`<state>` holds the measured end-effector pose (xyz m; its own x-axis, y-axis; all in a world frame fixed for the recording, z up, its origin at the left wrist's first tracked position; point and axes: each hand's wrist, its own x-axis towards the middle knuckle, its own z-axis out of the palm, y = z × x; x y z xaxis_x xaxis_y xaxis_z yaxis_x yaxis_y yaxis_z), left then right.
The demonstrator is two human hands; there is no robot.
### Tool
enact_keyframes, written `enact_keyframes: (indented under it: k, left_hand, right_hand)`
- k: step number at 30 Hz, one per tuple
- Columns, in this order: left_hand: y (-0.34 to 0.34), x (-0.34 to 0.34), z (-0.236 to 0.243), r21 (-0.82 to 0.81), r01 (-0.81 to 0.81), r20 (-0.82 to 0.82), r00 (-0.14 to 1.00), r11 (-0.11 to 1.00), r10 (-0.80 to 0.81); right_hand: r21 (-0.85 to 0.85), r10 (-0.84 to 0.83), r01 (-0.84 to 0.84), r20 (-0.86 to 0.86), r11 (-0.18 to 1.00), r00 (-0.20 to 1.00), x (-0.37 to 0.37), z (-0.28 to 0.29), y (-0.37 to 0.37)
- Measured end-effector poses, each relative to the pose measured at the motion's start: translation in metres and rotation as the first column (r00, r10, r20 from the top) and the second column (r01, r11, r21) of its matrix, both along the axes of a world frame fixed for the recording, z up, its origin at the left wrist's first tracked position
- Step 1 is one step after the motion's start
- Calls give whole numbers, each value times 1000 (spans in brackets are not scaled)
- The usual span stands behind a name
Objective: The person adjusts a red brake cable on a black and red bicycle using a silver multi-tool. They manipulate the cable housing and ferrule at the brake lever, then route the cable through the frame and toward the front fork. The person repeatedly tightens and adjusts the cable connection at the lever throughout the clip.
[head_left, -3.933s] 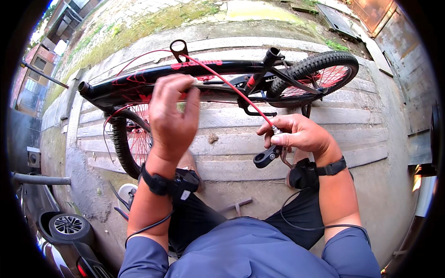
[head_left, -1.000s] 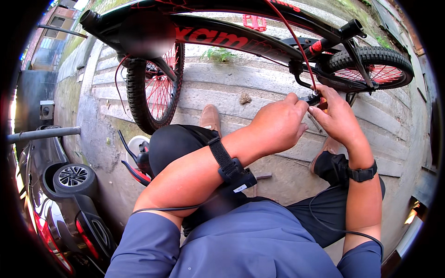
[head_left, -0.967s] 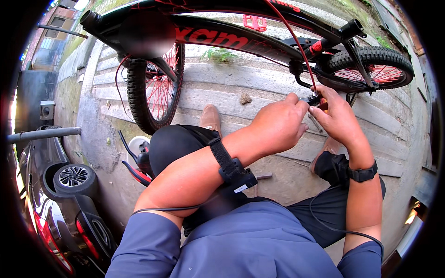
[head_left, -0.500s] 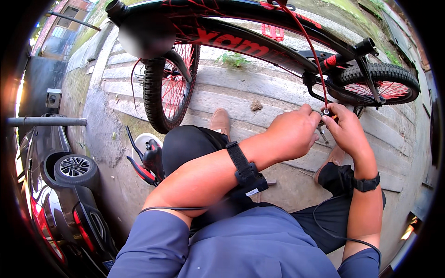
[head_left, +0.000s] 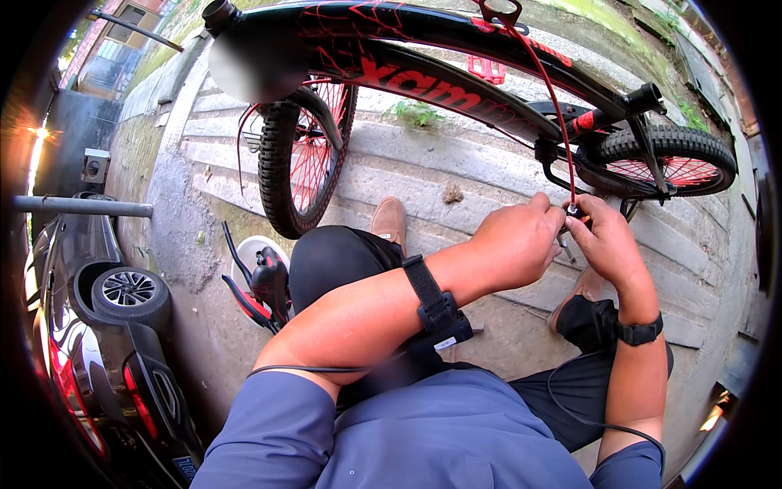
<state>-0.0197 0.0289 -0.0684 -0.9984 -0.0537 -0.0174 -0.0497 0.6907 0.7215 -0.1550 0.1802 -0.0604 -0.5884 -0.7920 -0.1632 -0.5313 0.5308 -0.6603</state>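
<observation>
A black bicycle frame (head_left: 456, 90) with red patterns lies across the upper view, with a front wheel (head_left: 281, 175) at left and a rear wheel (head_left: 668, 155) at right. A red cable (head_left: 564, 130) hangs from it to a brake lever (head_left: 574, 210) with a metal fitting. My right hand (head_left: 604, 240) is closed on that lever, thumb beside the fitting. My left hand (head_left: 521, 236) has bent, pinched fingertips against the lever from the left, partly hiding what they grip.
A black-and-red saddle (head_left: 269, 285) and other parts rest in a white bucket (head_left: 243, 254) at left. A dark car (head_left: 98, 253) and a grey pipe (head_left: 90, 205) are at the left edge. My shoes (head_left: 388, 220) stand on grey paving strips (head_left: 407, 155).
My left hand has moved from beside the frame to the lever. Over the last second both hands and lever have shifted down and right in view, along with the bicycle.
</observation>
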Motion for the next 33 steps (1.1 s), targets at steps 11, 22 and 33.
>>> enact_keyframes:
  k: [11,22,33]
  left_hand:
    - [-1,-1,1,-3,11,42,999,1000,-11]
    - [-2,-1,3,-6,20,80,997,1000,-19]
    - [-2,-1,1,-12,13,65,998,1000,-13]
  right_hand:
    - [38,-6,6,4,999,1000,1,2,-1]
    - [59,5,-6,13,998,1000,2,3,-1]
    - [79,26,-25,-21,997,999,1,1,-1]
